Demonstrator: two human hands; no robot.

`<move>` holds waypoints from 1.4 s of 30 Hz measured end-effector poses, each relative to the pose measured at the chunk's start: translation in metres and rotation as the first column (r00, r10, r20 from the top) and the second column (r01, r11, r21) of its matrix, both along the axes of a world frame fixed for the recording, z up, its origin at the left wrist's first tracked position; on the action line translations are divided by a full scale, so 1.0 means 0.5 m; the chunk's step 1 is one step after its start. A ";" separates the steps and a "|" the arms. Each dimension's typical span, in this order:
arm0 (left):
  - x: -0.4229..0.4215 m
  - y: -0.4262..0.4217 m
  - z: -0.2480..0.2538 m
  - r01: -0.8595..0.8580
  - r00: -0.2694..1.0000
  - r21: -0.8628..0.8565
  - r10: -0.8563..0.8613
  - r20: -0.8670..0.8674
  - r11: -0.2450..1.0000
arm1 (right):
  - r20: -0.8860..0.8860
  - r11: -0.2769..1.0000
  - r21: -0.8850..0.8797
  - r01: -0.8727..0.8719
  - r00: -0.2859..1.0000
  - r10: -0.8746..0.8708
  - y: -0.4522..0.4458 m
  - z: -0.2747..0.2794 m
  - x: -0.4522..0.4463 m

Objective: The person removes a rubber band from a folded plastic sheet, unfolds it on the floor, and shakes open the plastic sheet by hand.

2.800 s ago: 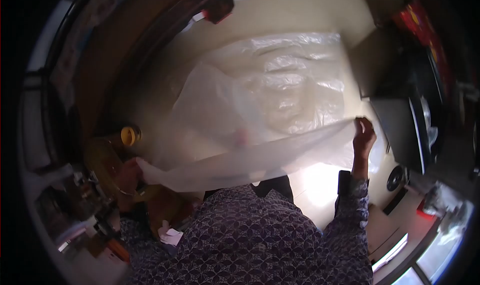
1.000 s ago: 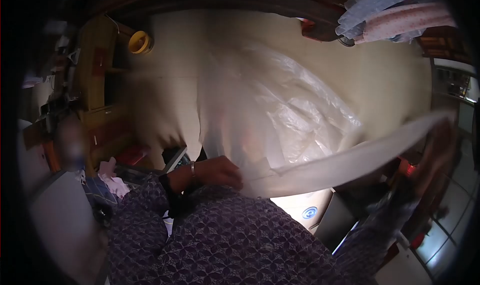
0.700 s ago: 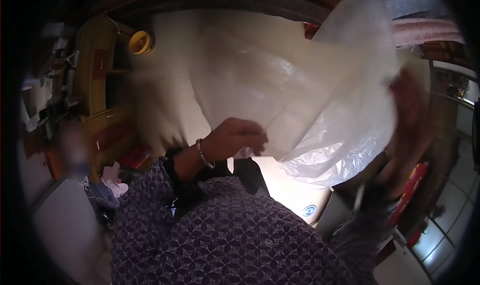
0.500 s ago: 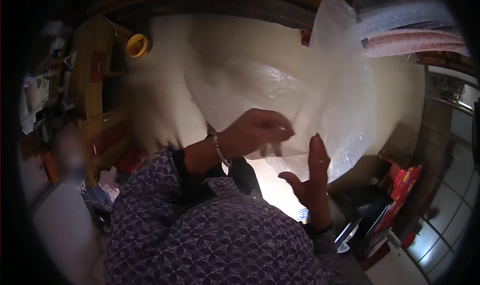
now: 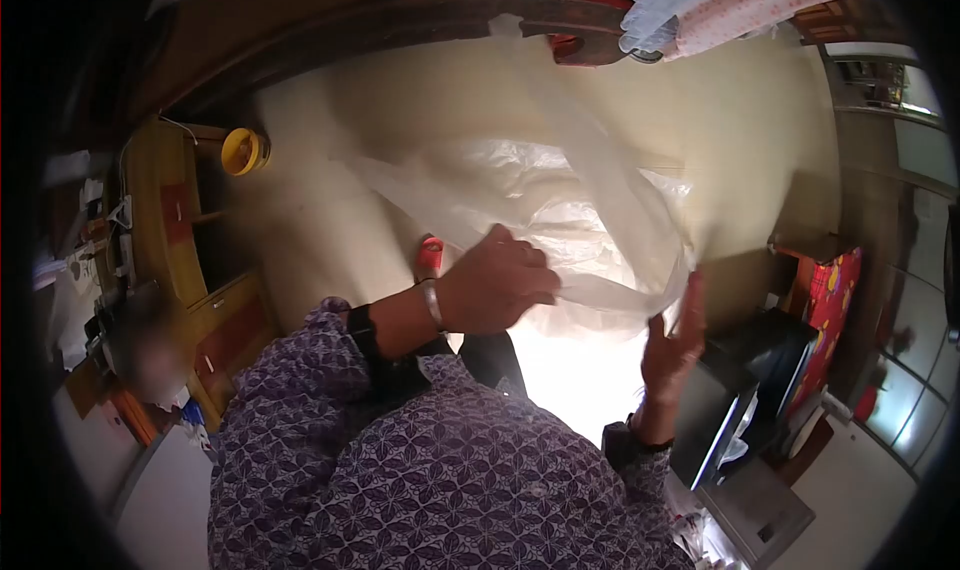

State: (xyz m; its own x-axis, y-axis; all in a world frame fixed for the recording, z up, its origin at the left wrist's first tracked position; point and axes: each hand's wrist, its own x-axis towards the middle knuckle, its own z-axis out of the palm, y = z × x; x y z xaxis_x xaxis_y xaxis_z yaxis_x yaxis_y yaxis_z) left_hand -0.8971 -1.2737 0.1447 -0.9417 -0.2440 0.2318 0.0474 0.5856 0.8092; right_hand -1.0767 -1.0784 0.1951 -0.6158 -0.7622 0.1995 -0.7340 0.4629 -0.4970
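Presently, I am noting the left hand (image 5: 497,282) pinching one edge of the clear plastic sheet (image 5: 572,218). The right hand (image 5: 672,355) is spreading thumb and fingers apart beside a fold; whether they are touching it, I cannot tell. The sheet is lying rumpled over the pale floor (image 5: 755,120), ahead of the hands; one strip is rising. A yellow bucket (image 5: 235,150) is standing well apart.

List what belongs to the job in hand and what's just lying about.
In the job:
- plastic sheet
- left hand, gripping the sheet
- right hand, at the sheet, grip unclear

Just about:
- yellow bucket
- spotted pink cloth
- wooden cabinet
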 end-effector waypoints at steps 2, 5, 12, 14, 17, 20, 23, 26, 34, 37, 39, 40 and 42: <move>-0.046 0.013 0.028 0.062 0.993 -0.036 -0.066 -0.103 0.997 | -0.065 0.988 -0.143 0.058 0.996 -0.067 0.006 0.054 0.006; -0.107 0.054 0.051 0.106 0.974 0.012 -0.101 -0.202 0.994 | -0.252 0.982 -0.041 -0.185 0.953 0.169 0.023 0.138 0.054; -0.163 0.103 0.123 0.390 0.913 0.338 -0.309 -0.268 0.857 | 0.074 0.942 0.172 -0.288 0.958 0.279 0.022 0.165 0.024; -0.166 0.101 0.139 0.420 0.904 0.320 -0.360 -0.230 0.849 | 0.081 0.954 0.162 -0.254 0.966 0.244 0.022 0.175 0.035; -0.177 0.120 0.151 0.437 0.884 0.353 -0.324 -0.337 0.827 | -0.053 0.993 0.028 -0.114 0.992 0.115 0.053 0.133 0.041; -0.162 0.107 0.150 0.411 0.885 0.282 -0.305 -0.351 0.867 | 0.161 0.982 -0.171 0.076 0.986 -0.049 0.094 0.116 0.040; -0.123 0.029 0.094 0.241 0.953 0.048 -0.227 -0.201 0.969 | -0.024 0.986 -0.131 0.106 0.994 -0.110 0.134 0.134 0.025; -0.081 -0.052 -0.008 0.128 0.991 -0.131 -0.121 0.061 0.983 | 0.042 0.973 -0.202 0.113 0.993 -0.106 0.195 0.148 0.006; -0.073 -0.093 -0.097 -0.036 0.992 -0.437 0.086 0.095 0.899 | -0.048 0.946 -0.057 0.318 0.946 -0.320 0.283 0.220 -0.012; -0.110 -0.067 -0.028 -0.073 0.996 -0.480 0.043 -0.072 0.874 | -0.055 0.945 -0.088 0.315 0.946 -0.320 0.326 0.228 -0.029; -0.141 -0.067 -0.052 -0.041 0.994 -0.506 -0.017 -0.110 0.862 | 0.000 0.952 -0.119 0.280 0.959 -0.282 0.363 0.229 -0.035; -0.156 -0.070 -0.070 -0.013 0.992 -0.518 -0.055 -0.115 0.856 | 0.078 0.909 -0.104 0.405 0.914 -0.398 0.384 0.226 -0.028; -0.183 -0.057 -0.075 0.086 0.994 -0.455 -0.106 -0.019 0.886 | 0.011 0.854 -0.047 0.518 0.855 -0.519 0.375 0.231 -0.034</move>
